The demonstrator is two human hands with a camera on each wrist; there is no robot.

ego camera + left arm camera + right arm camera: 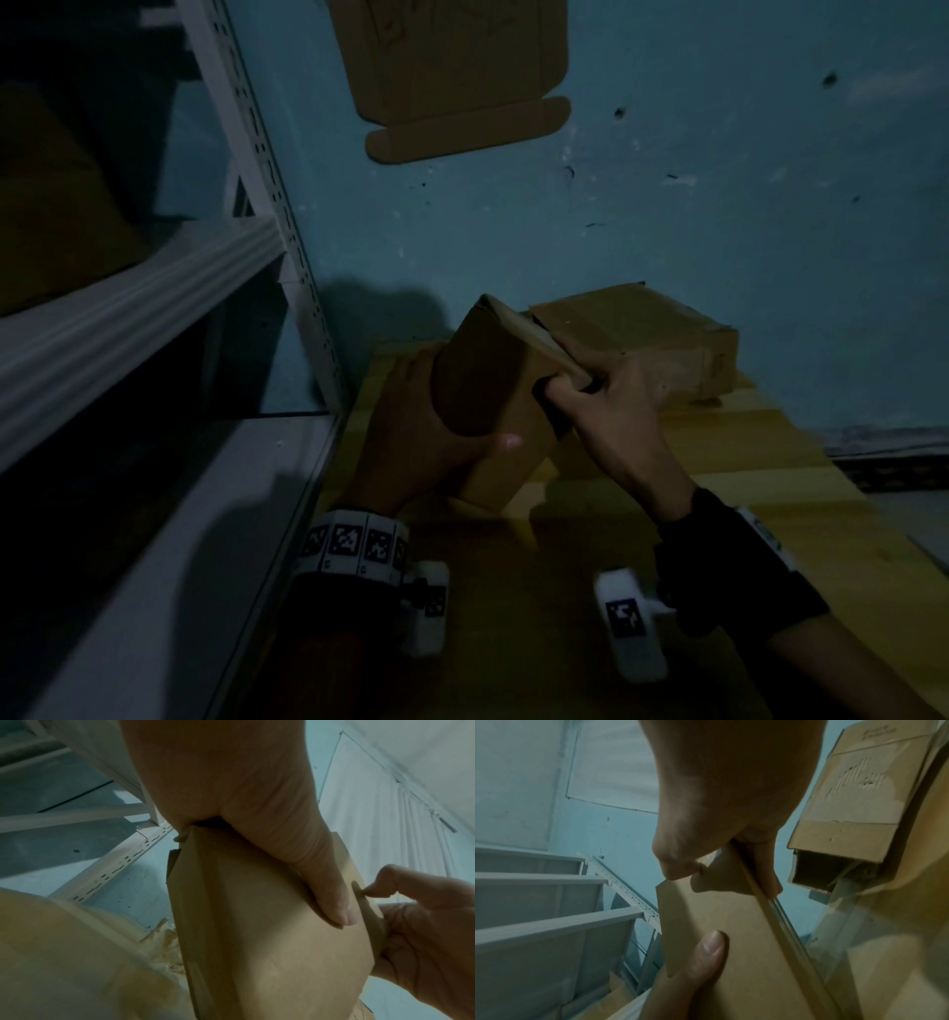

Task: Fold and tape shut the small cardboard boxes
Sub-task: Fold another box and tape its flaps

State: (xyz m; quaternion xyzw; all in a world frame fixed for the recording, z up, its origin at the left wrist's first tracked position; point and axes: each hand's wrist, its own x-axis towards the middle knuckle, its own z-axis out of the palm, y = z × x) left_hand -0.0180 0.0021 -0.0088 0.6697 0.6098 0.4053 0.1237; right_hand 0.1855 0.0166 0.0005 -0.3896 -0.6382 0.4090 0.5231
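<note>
My left hand (411, 437) grips the small cardboard box (493, 395) from its left side, thumb (331, 902) pressed flat across the near face and the other fingers wrapped behind it. The box is tilted, raised above the yellow table (719, 493). My right hand (611, 406) pinches a flap (721, 870) at the box's right edge, thumb on one side and curled fingers on the other, so both hands have hold of the same box. Just behind my right hand, a second cardboard box (642, 334) lies on the table against the blue wall (719, 180). To the left stands a white metal shelf (154, 288). Higher on the wall hangs a flattened piece of cardboard (462, 77).
</note>
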